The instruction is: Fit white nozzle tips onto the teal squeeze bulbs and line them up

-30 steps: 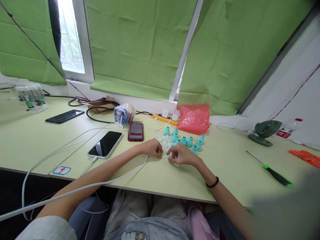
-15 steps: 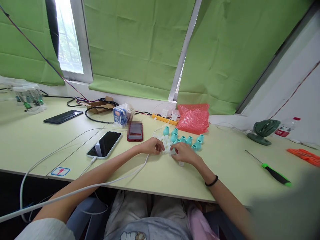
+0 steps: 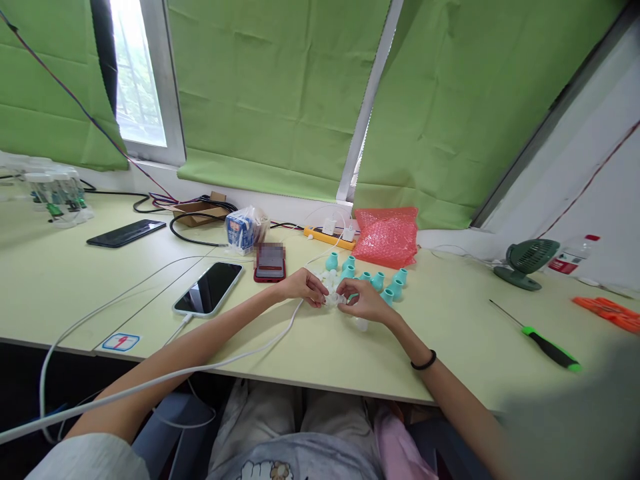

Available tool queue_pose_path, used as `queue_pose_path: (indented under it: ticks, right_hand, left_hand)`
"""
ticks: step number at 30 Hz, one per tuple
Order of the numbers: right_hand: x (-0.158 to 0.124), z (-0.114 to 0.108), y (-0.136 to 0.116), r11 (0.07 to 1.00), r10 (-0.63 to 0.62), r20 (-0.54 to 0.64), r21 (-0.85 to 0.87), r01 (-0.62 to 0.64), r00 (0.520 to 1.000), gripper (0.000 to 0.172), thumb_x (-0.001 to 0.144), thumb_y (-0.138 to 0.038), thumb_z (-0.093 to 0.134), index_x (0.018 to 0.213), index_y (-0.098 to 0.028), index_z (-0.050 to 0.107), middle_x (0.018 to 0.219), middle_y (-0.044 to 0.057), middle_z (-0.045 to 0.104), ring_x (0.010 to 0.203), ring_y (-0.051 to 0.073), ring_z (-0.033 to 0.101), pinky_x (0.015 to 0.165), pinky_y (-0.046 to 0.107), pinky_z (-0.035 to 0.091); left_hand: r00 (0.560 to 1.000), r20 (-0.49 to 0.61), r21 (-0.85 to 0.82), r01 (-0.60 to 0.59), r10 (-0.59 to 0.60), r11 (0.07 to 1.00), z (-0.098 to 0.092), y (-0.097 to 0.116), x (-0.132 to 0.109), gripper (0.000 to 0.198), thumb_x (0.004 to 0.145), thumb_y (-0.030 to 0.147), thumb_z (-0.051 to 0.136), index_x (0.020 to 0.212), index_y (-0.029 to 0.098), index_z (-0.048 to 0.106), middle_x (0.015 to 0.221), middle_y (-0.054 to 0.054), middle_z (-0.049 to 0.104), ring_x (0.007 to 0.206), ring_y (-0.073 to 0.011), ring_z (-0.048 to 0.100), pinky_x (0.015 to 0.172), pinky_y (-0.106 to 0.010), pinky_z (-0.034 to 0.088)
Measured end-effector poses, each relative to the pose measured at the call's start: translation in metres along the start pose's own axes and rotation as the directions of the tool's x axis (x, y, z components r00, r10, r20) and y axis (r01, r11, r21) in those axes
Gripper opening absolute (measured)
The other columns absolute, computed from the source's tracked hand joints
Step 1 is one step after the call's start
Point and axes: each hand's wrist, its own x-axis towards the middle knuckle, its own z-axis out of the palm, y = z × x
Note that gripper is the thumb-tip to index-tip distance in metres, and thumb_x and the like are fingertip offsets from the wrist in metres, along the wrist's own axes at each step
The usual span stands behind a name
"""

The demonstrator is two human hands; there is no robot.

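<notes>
Left hand [image 3: 301, 285] and right hand [image 3: 363, 301] meet fingertip to fingertip, both pinched narrow on a small white part [image 3: 333, 299], mid-desk [image 3: 450, 333]. Teal fittings [image 3: 379, 280] cluster just behind, toward the rear edge. Loose white piece [image 3: 361, 325] lies beside the right hand.

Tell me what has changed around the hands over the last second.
Both hands have lifted slightly off the table and drawn together. The left hand and right hand now pinch a small white piece between their fingertips. A loose white piece now shows on the table beside the right hand. The teal pieces, phone and screwdriver have not moved.
</notes>
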Motion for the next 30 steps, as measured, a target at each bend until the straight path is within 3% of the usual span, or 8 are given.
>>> queue_pose_path:
  ticks: [2, 5, 9, 14, 23, 30]
  right_hand:
    - [0.002, 0.0, 0.001, 0.981, 0.068, 0.023, 0.18, -0.071, 0.997, 0.019, 0.056, -0.017, 0.056, 0.072, -0.016, 0.047, 0.066, -0.001, 0.054, 0.063, 0.012, 0.054, 0.056, 0.024, 0.046]
    - [0.004, 0.002, 0.002, 0.856, 0.159, 0.136, 0.474, -0.205, 0.978, 0.025, 0.054, -0.018, 0.061, 0.073, -0.017, 0.044, 0.067, -0.001, 0.056, 0.061, 0.014, 0.058, 0.06, 0.03, 0.048]
    - [0.005, 0.006, 0.004, 0.685, 0.197, 0.246, 0.658, -0.313, 0.949, 0.027, 0.053, -0.02, 0.064, 0.073, -0.016, 0.047, 0.073, 0.001, 0.058, 0.062, 0.016, 0.06, 0.063, 0.034, 0.049]
    - [0.006, 0.012, 0.01, 0.573, 0.208, 0.288, 0.738, -0.355, 0.935, 0.027, 0.054, -0.022, 0.067, 0.075, -0.014, 0.051, 0.074, 0.004, 0.06, 0.069, 0.017, 0.06, 0.069, 0.036, 0.048]
    - [0.007, 0.014, 0.012, 0.514, 0.206, 0.321, 0.768, -0.382, 0.924, 0.03, 0.058, -0.025, 0.066, 0.083, -0.015, 0.052, 0.074, 0.004, 0.06, 0.065, 0.017, 0.06, 0.066, 0.034, 0.047]
    - [0.006, 0.014, 0.007, 0.489, 0.198, 0.344, 0.777, -0.396, 0.918, 0.027, 0.062, -0.026, 0.063, 0.084, -0.014, 0.054, 0.079, 0.004, 0.059, 0.062, 0.013, 0.059, 0.065, 0.031, 0.047]
  left_hand:
    - [1.0, -0.022, -0.022, 0.008, -0.008, 1.0, 0.0, -0.001, 0.001, 0.032, 0.045, 0.02, 0.07, 0.071, 0.005, 0.062, 0.059, -0.006, 0.063, 0.054, -0.0141, 0.059, 0.059, -0.029, 0.05]
    - [0.999, -0.041, -0.043, 0.011, -0.013, 0.999, -0.002, -0.003, 0.002, 0.034, 0.044, 0.02, 0.071, 0.072, 0.004, 0.062, 0.061, -0.008, 0.064, 0.055, -0.0147, 0.059, 0.061, -0.031, 0.05]
    - [0.997, -0.051, -0.089, -0.055, 0.05, 0.995, -0.004, -0.006, 0.003, 0.035, 0.046, 0.022, 0.071, 0.074, 0.005, 0.061, 0.066, -0.009, 0.064, 0.059, -0.0161, 0.06, 0.064, -0.032, 0.05]
    - [0.991, -0.098, -0.074, -0.098, 0.09, 0.992, -0.005, -0.005, 0.002, 0.035, 0.047, 0.023, 0.071, 0.074, 0.004, 0.061, 0.064, -0.01, 0.064, 0.062, -0.018, 0.061, 0.063, -0.03, 0.05]
    - [0.977, -0.152, 0.052, -0.141, 0.148, 0.989, -0.003, -0.003, 0.002, 0.034, 0.05, 0.028, 0.069, 0.073, 0.005, 0.063, 0.06, -0.009, 0.064, 0.055, -0.0146, 0.059, 0.058, -0.027, 0.049]
    - [0.977, -0.114, 0.178, -0.157, 0.179, 0.972, -0.001, 0.004, -0.003, 0.03, 0.055, 0.03, 0.065, 0.072, 0.005, 0.064, 0.058, -0.007, 0.062, 0.046, -0.0071, 0.05, 0.047, -0.019, 0.042]
